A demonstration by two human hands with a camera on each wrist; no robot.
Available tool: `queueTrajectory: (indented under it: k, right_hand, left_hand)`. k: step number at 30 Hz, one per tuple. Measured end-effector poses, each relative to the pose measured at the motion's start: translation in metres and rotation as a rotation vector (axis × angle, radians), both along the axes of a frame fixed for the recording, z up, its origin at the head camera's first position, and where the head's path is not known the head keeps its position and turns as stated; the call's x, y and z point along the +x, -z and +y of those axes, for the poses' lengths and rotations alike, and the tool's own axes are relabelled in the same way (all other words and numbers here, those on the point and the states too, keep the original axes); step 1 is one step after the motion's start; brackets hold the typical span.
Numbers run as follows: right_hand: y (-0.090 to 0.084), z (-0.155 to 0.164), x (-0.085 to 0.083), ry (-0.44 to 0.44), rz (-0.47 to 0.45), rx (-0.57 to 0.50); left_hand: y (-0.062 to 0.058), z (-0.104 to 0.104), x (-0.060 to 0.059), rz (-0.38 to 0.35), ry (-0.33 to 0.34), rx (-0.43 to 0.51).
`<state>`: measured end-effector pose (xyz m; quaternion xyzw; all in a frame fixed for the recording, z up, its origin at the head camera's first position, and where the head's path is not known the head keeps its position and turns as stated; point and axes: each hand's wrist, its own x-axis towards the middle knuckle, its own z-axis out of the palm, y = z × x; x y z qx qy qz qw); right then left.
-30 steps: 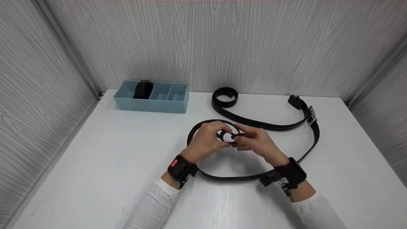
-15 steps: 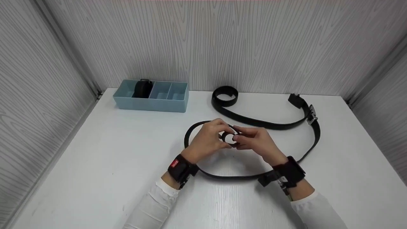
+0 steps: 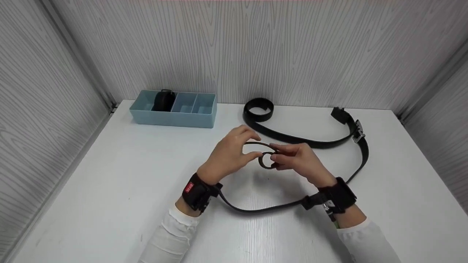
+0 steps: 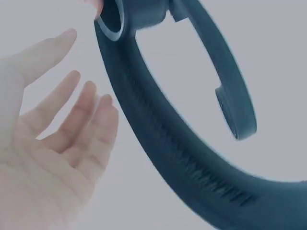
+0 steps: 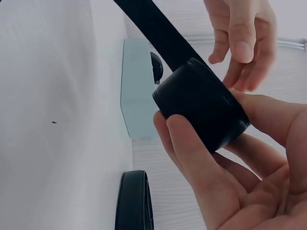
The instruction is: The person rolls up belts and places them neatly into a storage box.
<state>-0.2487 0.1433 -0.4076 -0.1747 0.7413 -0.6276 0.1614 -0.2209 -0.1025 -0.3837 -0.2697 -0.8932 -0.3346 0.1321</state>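
Note:
My right hand pinches the rolled end of a black belt between thumb and fingers, above the table. From the roll, the strap arcs left and comes back under my right wrist. Just left of the roll is my left hand, its thumb and fingers spread. In the left wrist view, those fingers are apart from the strap and hold nothing. Behind the hands lies another black strap, with a coil at its left end. At the right lies a silver buckle; how the straps meet there is unclear.
A blue divided tray stands at the back left, against the wall. One of its compartments holds a rolled black item. Patterned panels enclose the white table at the back and both sides.
My left hand has let go of the roll and drawn back up and left, its fingers opening. The right hand keeps its pinch on the roll. The strap's loop has shifted slightly.

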Motion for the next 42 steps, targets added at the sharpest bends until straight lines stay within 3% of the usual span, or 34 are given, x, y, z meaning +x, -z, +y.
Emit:
queueTrajectory:
  k: [4,9,12,16,20,24,28,32,36,42]
  right_hand:
    - [-0.002,-0.002,0.002,-0.013,0.009,-0.009]
    - [0.000,-0.001,0.000,0.088,-0.012,-0.074]
    - [0.001,-0.001,-0.002,0.150,-0.002,-0.109]
    - [0.001,-0.002,-0.002,0.173,0.018,-0.129]
    - [0.006,-0.006,-0.001,0.165,0.014,-0.137]
    - [0.013,-0.012,0.000,0.188,-0.019,-0.168]
    - [0.016,-0.015,0.001,0.209,-0.049,-0.203]
    - [0.018,-0.016,0.002,0.210,-0.062,-0.201]
    - [0.019,-0.016,0.002,0.194,-0.051,-0.190]
    - [0.015,-0.012,0.000,0.125,0.016,-0.115]
  left_hand:
    - [-0.001,-0.007,-0.003,-0.100,-0.043,-0.045]
    - [0.003,-0.004,-0.006,-0.177,-0.001,-0.031]
    - [0.002,0.000,-0.004,-0.266,0.025,-0.001]
    - [0.001,0.003,-0.002,-0.389,0.045,0.048]
    - [0.011,0.004,-0.007,-0.437,0.053,0.119]
    - [0.022,0.004,-0.013,-0.492,0.063,0.255]
    - [0.027,0.006,-0.016,-0.515,0.073,0.352]
    - [0.028,0.008,-0.016,-0.538,0.062,0.381]
    - [0.029,0.010,-0.016,-0.556,0.033,0.379]
    - [0.027,0.009,-0.014,-0.467,0.003,0.294]
